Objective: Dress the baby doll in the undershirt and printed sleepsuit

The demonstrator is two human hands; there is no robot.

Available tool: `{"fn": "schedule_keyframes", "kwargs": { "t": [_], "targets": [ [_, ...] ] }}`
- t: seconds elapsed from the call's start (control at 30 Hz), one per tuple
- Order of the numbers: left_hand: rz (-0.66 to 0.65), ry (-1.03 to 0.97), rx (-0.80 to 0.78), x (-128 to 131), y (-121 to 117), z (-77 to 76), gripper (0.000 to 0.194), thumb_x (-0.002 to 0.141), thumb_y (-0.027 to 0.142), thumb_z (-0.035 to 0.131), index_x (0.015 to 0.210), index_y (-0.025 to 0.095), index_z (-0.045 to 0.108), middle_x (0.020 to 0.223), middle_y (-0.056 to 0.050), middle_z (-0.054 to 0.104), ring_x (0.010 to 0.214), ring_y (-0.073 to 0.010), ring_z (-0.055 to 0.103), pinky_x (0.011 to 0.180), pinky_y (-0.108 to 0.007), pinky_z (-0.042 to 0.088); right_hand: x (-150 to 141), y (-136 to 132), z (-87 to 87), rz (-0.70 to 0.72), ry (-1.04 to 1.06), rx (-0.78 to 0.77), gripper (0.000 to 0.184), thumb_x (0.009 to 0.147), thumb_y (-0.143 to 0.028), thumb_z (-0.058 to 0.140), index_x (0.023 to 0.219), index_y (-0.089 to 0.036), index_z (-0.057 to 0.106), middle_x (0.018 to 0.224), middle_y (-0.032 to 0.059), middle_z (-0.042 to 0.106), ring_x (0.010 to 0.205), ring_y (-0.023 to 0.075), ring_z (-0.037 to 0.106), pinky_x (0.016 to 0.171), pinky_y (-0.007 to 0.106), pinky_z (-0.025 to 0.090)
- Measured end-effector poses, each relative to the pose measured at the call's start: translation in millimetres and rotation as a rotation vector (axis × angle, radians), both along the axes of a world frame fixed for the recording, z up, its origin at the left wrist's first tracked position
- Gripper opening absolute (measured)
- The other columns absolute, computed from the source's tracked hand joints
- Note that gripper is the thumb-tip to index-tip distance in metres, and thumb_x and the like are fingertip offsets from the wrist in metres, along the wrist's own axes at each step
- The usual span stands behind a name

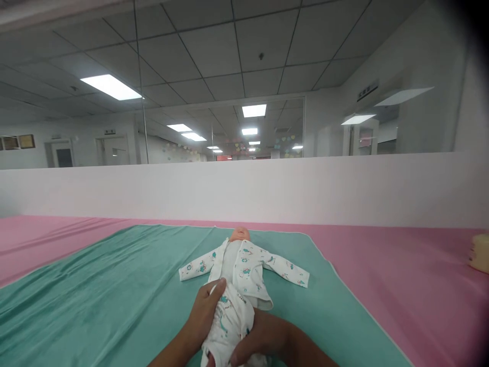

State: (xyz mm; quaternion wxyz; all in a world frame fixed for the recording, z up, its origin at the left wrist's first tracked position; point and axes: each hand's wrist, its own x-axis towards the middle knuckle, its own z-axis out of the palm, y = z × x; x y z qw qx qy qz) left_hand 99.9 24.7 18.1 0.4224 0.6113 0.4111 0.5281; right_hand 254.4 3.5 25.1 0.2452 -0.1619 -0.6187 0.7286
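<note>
Already, a doll (240,234) wears a jacket (248,272), front open; left hand (203,312) grips the pants (231,316) near the top, right hand (272,334) lower down.

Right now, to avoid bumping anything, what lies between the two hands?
In the head view, a white printed garment lies between the left hand and right hand.

No readable text for you here. You get a dark sign plate (367,90) high on the right, with pale characters too blurred to make out. Over the doorways on the left you have two small plates, one above the door with the dark pane (56,136), one above the next door (110,132); both illegible. You also see a red panel (224,158) low in the middle background, too small to read.
</note>
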Motion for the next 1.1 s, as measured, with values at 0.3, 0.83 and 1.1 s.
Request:
{"fn": "schedule_keyframes", "kwargs": {
  "t": [0.3,0.83,1.1],
  "targets": [
    [0.121,0.165,0.055,9.9,3.1,-2.3,0.044,0.076,0.058,0.049,0.065,0.016,0.056,0.066,-0.002,0.058,0.072,-0.0211,0.051,0.071,-0.028,0.041,4.9,4.1,-1.5,0.009,0.121,-0.096,0.036,0.042,-0.014,0.079,0.076,-0.012,0.065,0.07,0.001,0.062,0.068,0.0125,0.056,0.07,0.025,0.044],
    [-0.092,0.624,0.093,-5.1,-34.7,35.0,0.081,0.06,0.021,0.065,0.133,0.025,0.03,0.129,-0.008,0.047,0.114,-0.0252,0.046,0.094,-0.033,0.039,-13.8,1.5,-5.4,-0.48,0.194,-0.001,0.027,0.057,-0.03,0.074,0.076,-0.015,0.062,0.052,-0.0051,0.049,0.049,0.0082,0.042,0.062,0.028,0.042],
    [0.09,0.86,0.3,-8.8,-17.7,16.0,0.065,0.059,0.003,0.04,0.12,0.025,0.043,0.116,-0.005,0.054,0.098,-0.02,0.054,0.077,-0.028,0.039,-4.6,0.5,1.1,-0.389,0.081,0.149,0.064,0.051,-0.014,0.072,0.112,-0.019,0.055,0.101,0.003,0.062,0.097,0.0219,0.055,0.091,0.037,0.041]
  ]
}}
